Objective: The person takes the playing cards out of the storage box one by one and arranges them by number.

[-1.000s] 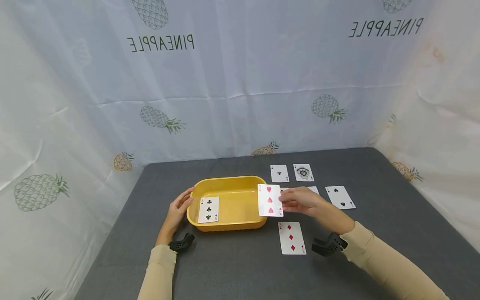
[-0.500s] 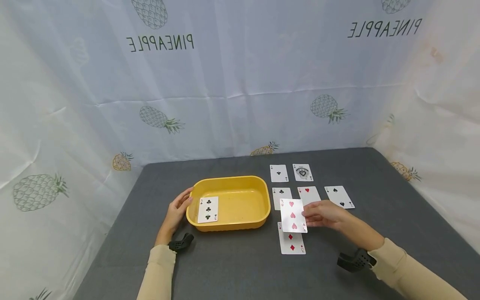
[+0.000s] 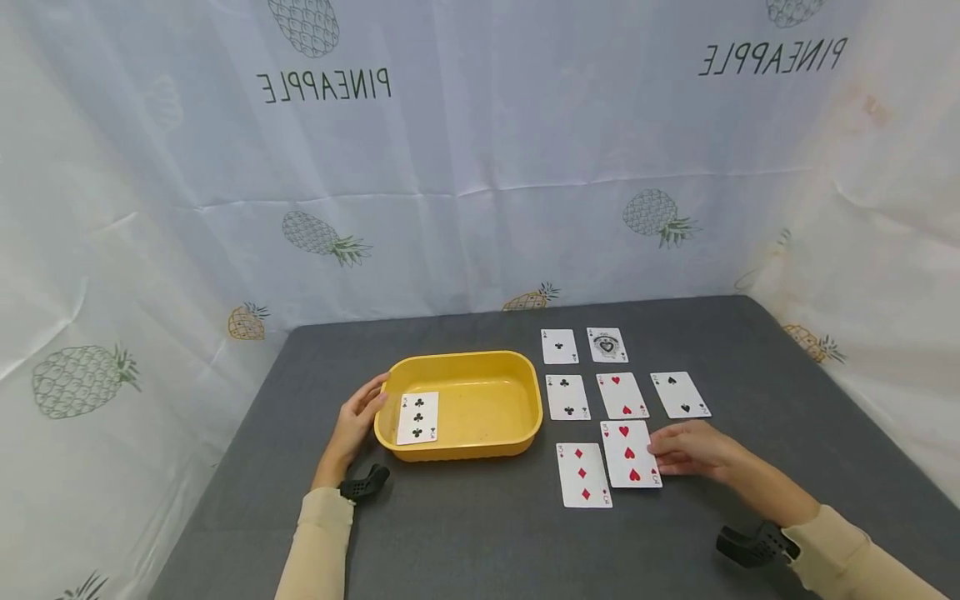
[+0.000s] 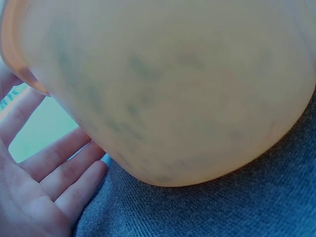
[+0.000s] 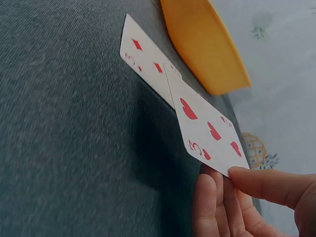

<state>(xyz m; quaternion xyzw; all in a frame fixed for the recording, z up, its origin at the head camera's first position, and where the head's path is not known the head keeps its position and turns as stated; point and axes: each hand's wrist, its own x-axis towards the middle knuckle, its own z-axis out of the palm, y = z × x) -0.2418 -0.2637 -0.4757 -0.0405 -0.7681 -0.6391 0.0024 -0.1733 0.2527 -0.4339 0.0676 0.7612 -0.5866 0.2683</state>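
In the head view my right hand (image 3: 697,450) pinches the right edge of the three of hearts playing card (image 3: 630,454). The right wrist view shows that card tilted above the dark cloth, thumb on its face and fingers beneath. To its left the three of diamonds (image 3: 583,475) lies face up. My left hand (image 3: 357,425) holds the left end of a yellow plastic tray (image 3: 457,452) by its rim. In the left wrist view its fingers (image 4: 64,168) touch the tray's outer wall. Inside the tray, at the left, lies the three of clubs (image 3: 417,418).
Behind the held card lie the two of clubs (image 3: 567,397), two of hearts (image 3: 622,395) and two of spades (image 3: 680,394). Farther back are the ace of clubs (image 3: 559,346) and an ace with a large ornate emblem (image 3: 607,344). A pineapple-print curtain (image 3: 480,233) encloses the dark table (image 3: 465,533).
My right hand has carried the three of hearts from the tray's right end rightward and nearer, past the three of diamonds, to below the two of hearts. The left hand and tray have stayed put.
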